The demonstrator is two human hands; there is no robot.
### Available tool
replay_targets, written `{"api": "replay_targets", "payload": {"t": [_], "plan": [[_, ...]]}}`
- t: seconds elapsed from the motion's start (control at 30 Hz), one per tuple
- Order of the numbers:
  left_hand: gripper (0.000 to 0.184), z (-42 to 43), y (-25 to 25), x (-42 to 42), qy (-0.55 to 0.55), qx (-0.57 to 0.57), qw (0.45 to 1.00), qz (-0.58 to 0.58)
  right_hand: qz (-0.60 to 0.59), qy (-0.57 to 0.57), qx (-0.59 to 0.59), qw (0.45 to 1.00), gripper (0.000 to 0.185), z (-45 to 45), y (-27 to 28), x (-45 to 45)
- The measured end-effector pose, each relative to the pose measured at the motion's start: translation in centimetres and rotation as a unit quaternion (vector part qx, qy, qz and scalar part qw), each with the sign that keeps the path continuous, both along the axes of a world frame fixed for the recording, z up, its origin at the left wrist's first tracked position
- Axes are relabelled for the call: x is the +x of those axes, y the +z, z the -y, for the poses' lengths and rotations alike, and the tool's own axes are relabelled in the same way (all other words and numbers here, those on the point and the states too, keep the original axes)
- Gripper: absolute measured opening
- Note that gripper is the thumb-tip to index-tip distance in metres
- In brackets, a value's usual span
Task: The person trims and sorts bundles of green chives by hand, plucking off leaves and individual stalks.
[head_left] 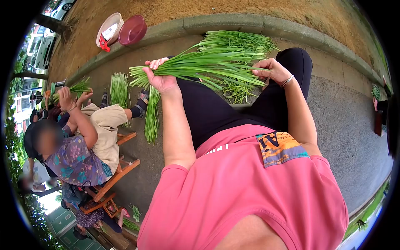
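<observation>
A thick bunch of garlic chives lies across my left hand, its pale cut ends sticking out to the left and its green leaves spreading right. The fingers of that hand are wrapped round the stems. At the leafy end, my right hand is closed in a pinch at some leaf tips, above my right knee. Beyond the bunch, a large heap of chives rests on the pavement near the curb. Loose, shorter leaves lie on the ground between my legs.
Another chive bundle lies left of my leg, with a further pile beside it. A maroon basin and a pale pink basin stand by the curb. On the left, a seated person on a wooden chair handles greens.
</observation>
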State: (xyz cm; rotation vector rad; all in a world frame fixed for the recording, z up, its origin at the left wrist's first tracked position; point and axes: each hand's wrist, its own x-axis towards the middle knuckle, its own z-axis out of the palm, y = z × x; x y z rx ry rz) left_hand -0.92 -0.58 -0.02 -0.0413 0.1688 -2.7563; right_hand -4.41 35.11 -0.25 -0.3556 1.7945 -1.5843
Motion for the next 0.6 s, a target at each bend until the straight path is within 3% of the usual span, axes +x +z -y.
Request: {"api": "replay_targets", "payload": {"t": [0.2,0.27,0.37,0.43,0.53,0.57,0.6], "plan": [[0.018,0.2,-0.2,0.0,0.002,-0.009,1.0,0.004,-0.048,0.041,0.026,0.998,0.02,0.4,-0.3,-0.1],[0.017,0.3,-0.3,0.0,0.0,-0.033,0.999,-0.005,-0.091,-0.049,-0.034,0.994,0.017,0.8,-1.8,-0.3],[0.016,-0.2,0.1,0.0,0.01,-0.053,0.998,0.014,-0.114,-0.133,0.012,0.984,0.018,1.1,-1.6,-0.6],[0.015,-0.5,0.4,0.1,0.004,-0.046,0.999,0.015,-0.084,-0.159,0.016,0.984,0.018,1.6,-1.2,-0.4],[0.015,-0.2,0.6,0.0,0.005,-0.038,0.999,0.006,-0.019,-0.297,-0.053,0.953,0.015,1.4,-1.9,-0.8],[0.016,-0.1,0.5,0.0,0.009,-0.037,0.999,-0.005,0.013,-0.333,-0.133,0.933,0.014,0.7,-2.3,-0.8],[0.016,-0.1,0.4,0.1,0.009,-0.038,0.999,-0.005,0.005,-0.339,-0.117,0.933,0.014,-0.1,-2.7,-1.0]]}}
